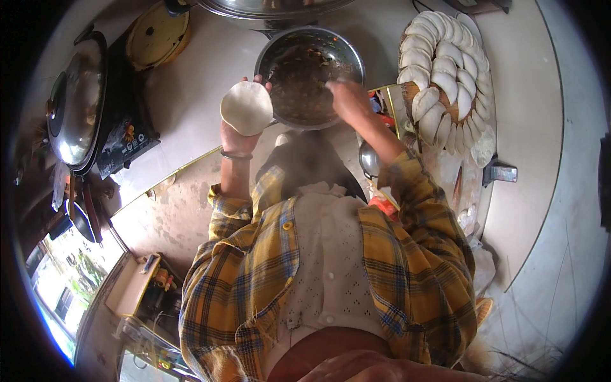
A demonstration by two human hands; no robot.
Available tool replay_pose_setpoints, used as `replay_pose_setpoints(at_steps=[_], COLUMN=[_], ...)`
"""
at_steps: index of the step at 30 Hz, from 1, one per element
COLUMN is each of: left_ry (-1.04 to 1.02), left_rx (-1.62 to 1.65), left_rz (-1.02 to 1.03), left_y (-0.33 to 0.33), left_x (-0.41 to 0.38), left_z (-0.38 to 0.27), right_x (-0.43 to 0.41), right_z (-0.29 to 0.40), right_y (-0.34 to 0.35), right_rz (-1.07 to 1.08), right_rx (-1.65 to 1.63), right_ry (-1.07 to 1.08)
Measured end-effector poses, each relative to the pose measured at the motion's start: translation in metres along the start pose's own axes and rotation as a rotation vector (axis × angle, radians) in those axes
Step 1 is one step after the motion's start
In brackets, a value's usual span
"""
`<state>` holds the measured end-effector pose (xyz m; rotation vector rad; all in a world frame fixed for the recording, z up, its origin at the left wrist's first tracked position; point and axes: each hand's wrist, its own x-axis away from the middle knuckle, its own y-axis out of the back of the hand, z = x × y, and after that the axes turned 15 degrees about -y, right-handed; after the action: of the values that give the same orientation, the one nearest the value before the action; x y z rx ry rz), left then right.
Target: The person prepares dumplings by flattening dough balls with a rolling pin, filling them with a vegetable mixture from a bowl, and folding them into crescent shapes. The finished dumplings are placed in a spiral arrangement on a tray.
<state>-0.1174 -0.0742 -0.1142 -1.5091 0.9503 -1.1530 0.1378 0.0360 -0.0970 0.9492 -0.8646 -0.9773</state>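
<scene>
A round, pale dough wrapper (246,109) lies across the palm and fingers of my left hand (241,143), which holds it up just left of a deep metal bowl (355,59). Dark, moist chopped filling (303,88) with green and orange bits covers the bowl's bottom and clings to its wall. My right hand (352,101) is over the bowl's right side with its fingers curled. Blur hides its fingertips, so I cannot tell whether a utensil is in them. To the right, many folded dumplings (446,79) stand in rings on a wooden board (409,90).
At the left, a lidded metal wok (79,102) sits on a black induction cooker (125,148). A round yellowish board or lid (160,36) lies behind it. A large metal lid (277,7) borders the bowl's far side. A small dark box-like object (501,173) lies right of the dumplings.
</scene>
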Motion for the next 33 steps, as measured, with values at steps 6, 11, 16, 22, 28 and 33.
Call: replay_pose_setpoints(at_steps=[6,11,16,22,28,33], left_ry=[-0.011,-0.059,-0.148,0.046,0.085,0.056], left_rx=[0.058,-0.016,-0.165,-0.186,-0.197,-0.118], left_rz=[-0.055,-0.006,-0.012,-0.068,0.154,0.150], left_y=[0.000,-0.021,-0.047,-0.029,-0.009,-0.009], left_x=[0.001,0.004,-0.005,-0.033,-0.051,-0.042], left_z=[0.002,-0.002,-0.005,0.056,0.097,0.067], right_x=[-0.003,-0.017,-0.009,0.040,0.064,0.042], right_z=[0.012,-0.003,-0.022,0.020,0.043,0.034], right_y=[-0.018,-0.011,0.035,0.098,0.078,0.100], right_rz=[0.412,0.598,0.590,0.135,-0.333,-0.376], right_rx=[-0.391,-0.552,-0.754,-0.586,-0.141,0.107], right_ry=[-0.144,-0.168,-0.177,-0.134,0.152,0.076])
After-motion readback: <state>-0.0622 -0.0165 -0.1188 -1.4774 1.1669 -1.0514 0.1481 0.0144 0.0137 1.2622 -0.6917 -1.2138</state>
